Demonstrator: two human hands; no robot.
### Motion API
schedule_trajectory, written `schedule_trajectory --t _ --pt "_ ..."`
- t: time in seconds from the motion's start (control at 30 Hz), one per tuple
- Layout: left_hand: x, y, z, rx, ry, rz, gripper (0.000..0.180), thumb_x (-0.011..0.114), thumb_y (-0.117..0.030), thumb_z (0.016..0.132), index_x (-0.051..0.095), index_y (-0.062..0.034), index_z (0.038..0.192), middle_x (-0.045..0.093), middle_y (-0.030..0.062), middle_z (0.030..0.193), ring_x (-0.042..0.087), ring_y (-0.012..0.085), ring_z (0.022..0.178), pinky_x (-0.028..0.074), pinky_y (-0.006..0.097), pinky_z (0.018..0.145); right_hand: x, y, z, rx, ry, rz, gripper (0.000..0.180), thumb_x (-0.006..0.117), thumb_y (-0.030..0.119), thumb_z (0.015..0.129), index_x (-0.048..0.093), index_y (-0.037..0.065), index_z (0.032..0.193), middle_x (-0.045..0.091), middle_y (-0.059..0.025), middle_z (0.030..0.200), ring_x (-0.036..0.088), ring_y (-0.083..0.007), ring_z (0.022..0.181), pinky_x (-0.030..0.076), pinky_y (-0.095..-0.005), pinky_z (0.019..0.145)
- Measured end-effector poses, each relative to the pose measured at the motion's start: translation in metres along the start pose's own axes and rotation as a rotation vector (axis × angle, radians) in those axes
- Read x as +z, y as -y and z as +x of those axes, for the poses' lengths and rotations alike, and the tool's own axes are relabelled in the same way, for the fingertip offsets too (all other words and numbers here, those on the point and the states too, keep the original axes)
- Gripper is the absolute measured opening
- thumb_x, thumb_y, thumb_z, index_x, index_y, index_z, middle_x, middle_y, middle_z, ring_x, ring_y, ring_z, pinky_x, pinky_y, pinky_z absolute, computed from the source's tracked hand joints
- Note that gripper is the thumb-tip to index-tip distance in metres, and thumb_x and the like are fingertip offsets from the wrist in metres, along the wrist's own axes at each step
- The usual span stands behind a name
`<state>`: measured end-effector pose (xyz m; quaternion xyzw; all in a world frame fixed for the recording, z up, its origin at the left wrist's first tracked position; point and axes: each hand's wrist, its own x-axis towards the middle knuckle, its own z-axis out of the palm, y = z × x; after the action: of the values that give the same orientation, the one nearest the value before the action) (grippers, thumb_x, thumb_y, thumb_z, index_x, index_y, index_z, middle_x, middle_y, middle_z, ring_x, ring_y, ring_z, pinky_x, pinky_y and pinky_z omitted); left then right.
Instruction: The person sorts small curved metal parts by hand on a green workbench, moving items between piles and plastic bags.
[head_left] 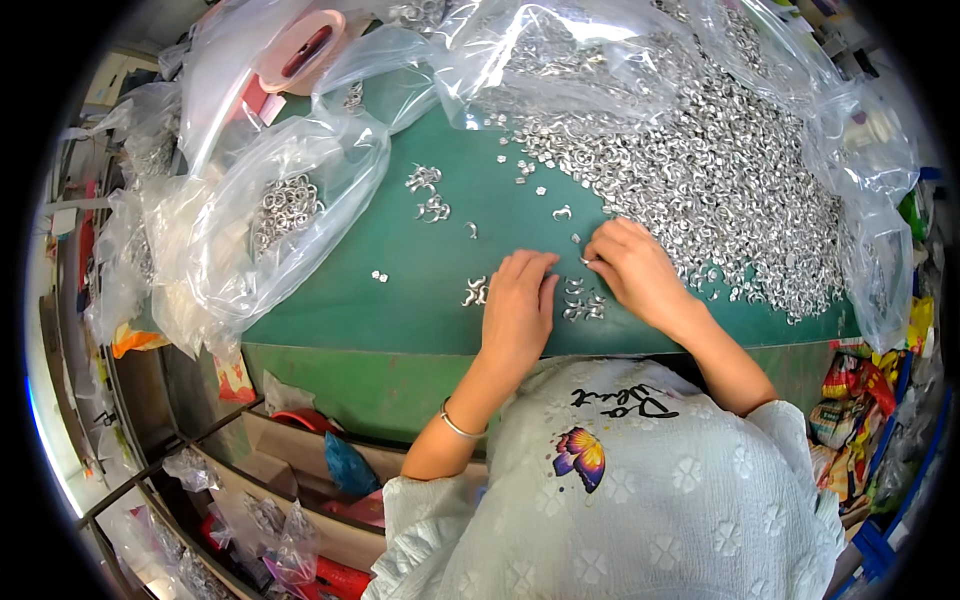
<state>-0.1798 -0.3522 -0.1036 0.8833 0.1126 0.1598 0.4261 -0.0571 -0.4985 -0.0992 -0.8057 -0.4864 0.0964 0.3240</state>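
Where the left hand (518, 302) and the right hand (637, 273) are lowered, one green tabletop (335, 308), largest item, lies beneath both. One broad pile of small silver metal pieces (750, 190), spread beyond the right hand and out to its right, the pile's near-left edge just beside its fingers. One clear plastic bag (345, 190), open, well apart to the left of the left hand, containing a heap of silver rings (288, 212). Hands, two: left, fingers bent downward, contents hidden, grip cannot be told; right, fingers curled inward, a bright speck at the fingertips, grip likewise cannot be told. One cluster of curved silver pieces (596, 306), between the hands. One smaller cluster (474, 291), just left of the left hand. Singles: one crescent piece (471, 231), ahead and left of the left hand; one curved piece (563, 213), ahead of the gap between the hands.
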Motion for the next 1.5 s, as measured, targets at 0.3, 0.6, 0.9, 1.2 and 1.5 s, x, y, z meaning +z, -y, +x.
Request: schedule_trajectory --t 0.3,0.6,0.9,1.2,1.5 --pt "-0.017 0.011 0.015 0.106 -0.104 0.208 0.009 0.066 -0.002 0.082 0.065 0.001 0.091 0.061 0.0147 0.088 0.061 0.0323 0.071 0.05 0.038 0.063 0.004 0.023 0.038 0.183 0.024 0.413 0.017 0.07 0.003 0.079 0.064 0.0 0.095 0.064 -0.0113 0.084 0.059 -0.0215 0.07 0.048 -0.034 0.063" --pt "-0.05 0.056 0.037 0.068 -0.287 0.431 0.025 0.068 -0.003 0.077 0.063 -0.0016 0.102 0.057 0.013 0.103 0.055 0.0311 0.095 0.045 0.041 0.079 -0.024 -0.014 0.036 0.139 -0.126 0.08 0.019 0.067 0.007 0.081 0.065 0.001 0.1 0.065 -0.0121 0.099 0.059 -0.0305 0.098 0.046 -0.0389 0.087" --pt "-0.044 0.071 0.045 0.067 -0.092 0.663 0.011 0.062 -0.004 0.082 0.06 -0.0067 0.092 0.052 0.0089 0.1 0.049 0.0293 0.095 0.036 0.042 0.077 0.007 -0.027 0.072 -0.101 -0.038 -0.499 0.05 0.065 0.035 0.085 0.056 0.006 0.125 0.044 -0.0111 0.141 0.037 -0.0343 0.133 0.032 -0.0494 0.107" --pt "-0.033 0.043 0.046 0.129 -0.046 0.378 0.035 0.065 -0.001 0.08 0.057 -0.0068 0.113 0.053 0.0107 0.109 0.051 0.0295 0.101 0.038 0.04 0.083 -0.032 -0.035 0.023 -0.073 -0.027 -0.126 0.035 0.07 0.013 0.08 0.061 0.005 0.113 0.056 -0.0087 0.127 0.047 -0.0278 0.125 0.032 -0.0453 0.105" --pt "-0.009 0.041 0.084 0.154 0.105 0.417 0.041 0.066 -0.002 0.08 0.056 -0.0069 0.12 0.052 0.009 0.117 0.05 0.0291 0.106 0.041 0.04 0.085 0.004 -0.015 0.047 -0.087 -0.035 -0.429 0.036 0.069 0.014 0.08 0.062 0.005 0.114 0.053 -0.0108 0.131 0.044 -0.028 0.128 0.032 -0.0455 0.106"
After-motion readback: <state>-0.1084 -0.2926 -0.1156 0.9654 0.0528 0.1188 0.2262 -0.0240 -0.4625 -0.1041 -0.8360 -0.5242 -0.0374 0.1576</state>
